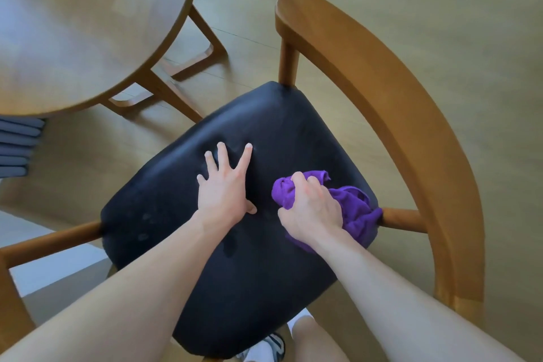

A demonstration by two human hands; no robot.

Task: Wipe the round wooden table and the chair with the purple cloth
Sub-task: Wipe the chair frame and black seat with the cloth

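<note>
We are bent over the chair [382,91]; our right hand [311,209] is bunched tight around the purple cloth [355,206], pressing it down on the black seat [264,138] close to its right edge, by a wooden rail; our left hand [224,185] lies flat on the middle of the seat, fingers spread wide, holding nothing; the round wooden surface [73,23] stands off to the upper left, apart from the chair; the cloth looks soft and light, so we think it will fold and slip unless we keep a big wad in our fist; the seat looks smooth and a bit squishy.
</note>
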